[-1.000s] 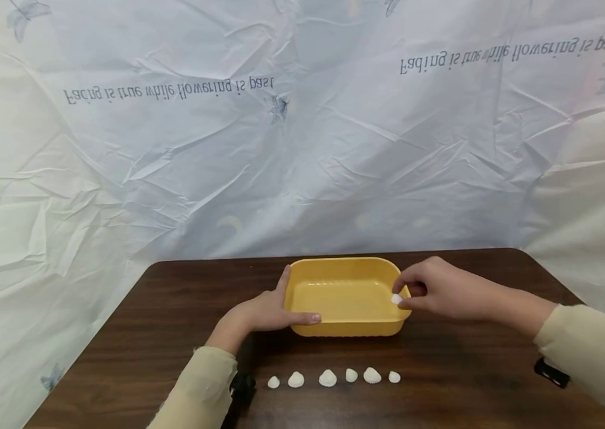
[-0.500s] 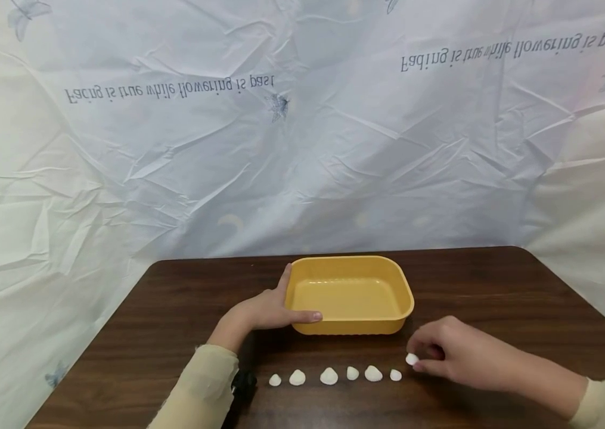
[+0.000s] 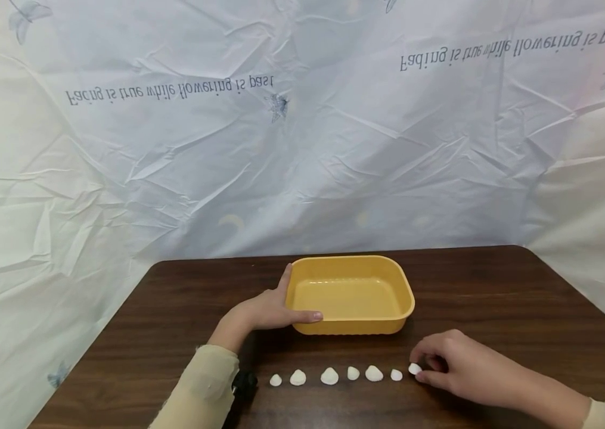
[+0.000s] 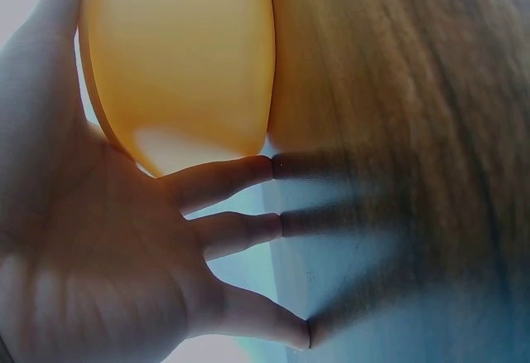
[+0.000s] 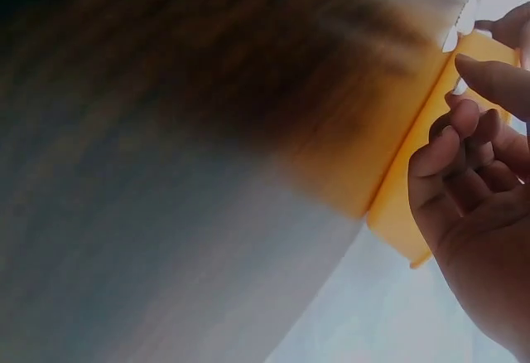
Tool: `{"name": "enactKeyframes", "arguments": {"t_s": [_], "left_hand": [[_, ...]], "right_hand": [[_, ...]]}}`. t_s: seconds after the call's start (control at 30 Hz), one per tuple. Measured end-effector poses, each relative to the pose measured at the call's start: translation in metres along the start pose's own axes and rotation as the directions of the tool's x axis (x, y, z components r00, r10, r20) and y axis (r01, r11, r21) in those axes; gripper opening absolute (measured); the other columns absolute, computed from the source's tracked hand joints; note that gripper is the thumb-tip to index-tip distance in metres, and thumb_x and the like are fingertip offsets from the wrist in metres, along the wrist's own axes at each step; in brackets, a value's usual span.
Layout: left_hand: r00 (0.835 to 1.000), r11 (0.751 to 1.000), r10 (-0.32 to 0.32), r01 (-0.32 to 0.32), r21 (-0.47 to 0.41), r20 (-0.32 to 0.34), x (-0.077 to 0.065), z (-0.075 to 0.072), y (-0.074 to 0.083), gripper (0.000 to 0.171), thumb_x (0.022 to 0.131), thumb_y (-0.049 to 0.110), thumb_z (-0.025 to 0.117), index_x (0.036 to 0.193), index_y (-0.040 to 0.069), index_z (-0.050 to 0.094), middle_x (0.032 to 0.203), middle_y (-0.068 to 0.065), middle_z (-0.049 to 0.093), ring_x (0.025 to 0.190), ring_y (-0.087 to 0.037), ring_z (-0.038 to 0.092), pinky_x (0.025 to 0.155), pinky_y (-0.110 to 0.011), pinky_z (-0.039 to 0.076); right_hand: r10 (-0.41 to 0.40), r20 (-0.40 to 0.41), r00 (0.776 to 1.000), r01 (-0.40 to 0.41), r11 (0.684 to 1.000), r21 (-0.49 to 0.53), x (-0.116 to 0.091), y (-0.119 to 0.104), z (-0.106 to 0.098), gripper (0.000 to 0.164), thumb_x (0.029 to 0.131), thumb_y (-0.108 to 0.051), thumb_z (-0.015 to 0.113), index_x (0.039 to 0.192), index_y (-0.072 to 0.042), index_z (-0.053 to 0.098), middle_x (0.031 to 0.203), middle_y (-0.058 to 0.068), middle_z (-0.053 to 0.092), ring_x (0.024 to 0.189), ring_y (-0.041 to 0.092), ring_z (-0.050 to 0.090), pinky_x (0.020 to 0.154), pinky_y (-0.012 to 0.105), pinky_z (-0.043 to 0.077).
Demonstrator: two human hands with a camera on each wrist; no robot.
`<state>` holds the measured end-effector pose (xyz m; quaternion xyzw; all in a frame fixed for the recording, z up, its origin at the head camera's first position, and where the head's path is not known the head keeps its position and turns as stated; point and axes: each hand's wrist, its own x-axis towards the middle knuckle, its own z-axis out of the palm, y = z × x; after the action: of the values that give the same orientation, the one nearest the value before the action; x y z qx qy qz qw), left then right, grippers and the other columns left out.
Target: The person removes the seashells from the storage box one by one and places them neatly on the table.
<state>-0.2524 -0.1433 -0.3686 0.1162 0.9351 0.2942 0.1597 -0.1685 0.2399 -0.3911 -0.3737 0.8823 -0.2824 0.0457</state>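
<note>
My left hand (image 3: 261,310) rests against the left end of a yellow plastic basin (image 3: 356,327), thumb laid along its front rim. In the left wrist view its fingers (image 4: 240,226) are straight, tips down by the table. Between thumb and fingertips, my right hand (image 3: 460,369) pinches a small white seashell (image 3: 414,369) low at the tabletop; whether the shell touches the wood I cannot tell. This shell is at the right end of a row of white seashells (image 3: 329,376) in front of the basin. The right wrist view mostly hides it behind the fingers.
The dark wooden table (image 3: 184,333) has rounded back corners. A wrinkled pale cloth (image 3: 302,149) with upside-down lettering hangs behind it and at both sides. A black device (image 3: 244,384) sits at the left wrist, close to the row's left end.
From over the basin's right side, my right hand has come down toward the front, carrying the pinched seashell to the row's right end. The left hand stays at the basin.
</note>
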Motion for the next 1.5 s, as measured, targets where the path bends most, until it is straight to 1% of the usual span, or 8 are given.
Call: {"name": "enactKeyframes", "arguments": {"t_s": [0.2,0.5,0.67,1.0,1.13,1.27,1.37,1.5], "left_hand": [[1.0,1.0,-0.003,0.003,0.0,-0.007,-0.003,-0.001,0.001,0.141,0.079,0.078,0.077,0.171,0.026,-0.016,0.119,-0.013,0.069,0.106,-0.022,0.063,0.092,-0.041,0.05],[1.0,1.0,-0.011,0.011,-0.002,-0.006,-0.005,-0.002,0.004,0.14,0.079,0.079,0.076,0.171,0.027,-0.016,0.129,-0.018,0.068,0.111,-0.022,0.064,0.096,-0.043,0.051],[1.0,1.0,-0.005,0.005,0.002,-0.003,-0.004,-0.002,0.004,0.14,0.079,0.079,0.076,0.171,0.028,-0.016,0.123,-0.015,0.068,0.11,-0.023,0.063,0.094,-0.042,0.051],[1.0,1.0,0.005,-0.005,0.002,-0.002,-0.004,-0.003,0.002,0.14,0.08,0.078,0.076,0.171,0.026,-0.017,0.11,-0.011,0.068,0.1,-0.021,0.063,0.088,-0.039,0.049],[1.0,1.0,0.008,-0.008,0.0,0.0,-0.003,-0.002,0.001,0.14,0.08,0.078,0.076,0.171,0.026,-0.017,0.11,-0.01,0.068,0.1,-0.021,0.063,0.089,-0.039,0.049],[1.0,1.0,0.005,-0.005,0.012,-0.005,-0.002,-0.002,0.002,0.141,0.079,0.08,0.075,0.171,0.026,-0.017,0.118,-0.014,0.069,0.104,-0.022,0.063,0.092,-0.04,0.05],[1.0,1.0,0.001,-0.001,0.008,-0.005,-0.002,-0.001,0.002,0.141,0.079,0.08,0.076,0.171,0.026,-0.017,0.117,-0.014,0.068,0.104,-0.022,0.063,0.092,-0.041,0.05],[1.0,1.0,0.005,-0.005,-0.006,0.004,-0.002,0.0,0.001,0.141,0.08,0.078,0.076,0.171,0.026,-0.017,0.107,-0.01,0.067,0.1,-0.021,0.062,0.09,-0.04,0.049]], "right_hand": [[-0.039,-0.036,0.999,0.038,0.998,-0.047,0.0,-0.001,0.003,0.007,0.099,-0.025,0.079,0.103,-0.026,0.074,0.075,-0.024,0.049,0.066,-0.011,0.044,0.06,0.018,0.044],[-0.096,-0.096,0.991,0.074,0.975,-0.208,-0.002,-0.004,0.01,0.01,0.097,-0.026,0.081,0.098,-0.03,0.071,0.076,-0.026,0.044,0.066,-0.013,0.039,0.059,0.017,0.039],[-0.059,-0.089,0.994,0.039,0.978,-0.206,-0.003,-0.004,0.01,0.012,0.096,-0.026,0.082,0.099,-0.03,0.072,0.076,-0.025,0.044,0.066,-0.012,0.039,0.06,0.018,0.039],[-0.093,-0.079,0.992,0.074,0.974,-0.213,-0.001,-0.005,0.014,0.007,0.099,-0.028,0.078,0.103,-0.032,0.074,0.086,-0.027,0.052,0.07,-0.013,0.043,0.059,0.017,0.04],[-0.104,-0.104,0.989,0.076,0.967,-0.243,-0.003,-0.005,0.015,0.012,0.098,-0.026,0.08,0.098,-0.034,0.071,0.082,-0.028,0.049,0.069,-0.013,0.041,0.058,0.017,0.039],[-0.116,-0.132,0.984,0.076,0.958,-0.275,-0.004,-0.005,0.017,0.017,0.096,-0.024,0.081,0.094,-0.035,0.068,0.079,-0.028,0.046,0.068,-0.014,0.039,0.057,0.017,0.037],[-0.094,-0.127,0.987,0.057,0.961,-0.269,-0.004,-0.006,0.017,0.016,0.097,-0.025,0.081,0.095,-0.035,0.069,0.078,-0.027,0.045,0.067,-0.013,0.039,0.057,0.017,0.037],[-0.048,-0.119,0.992,0.016,0.966,-0.257,-0.004,-0.008,0.018,0.012,0.098,-0.028,0.079,0.097,-0.035,0.07,0.076,-0.027,0.044,0.066,-0.012,0.039,0.059,0.018,0.038]]}}
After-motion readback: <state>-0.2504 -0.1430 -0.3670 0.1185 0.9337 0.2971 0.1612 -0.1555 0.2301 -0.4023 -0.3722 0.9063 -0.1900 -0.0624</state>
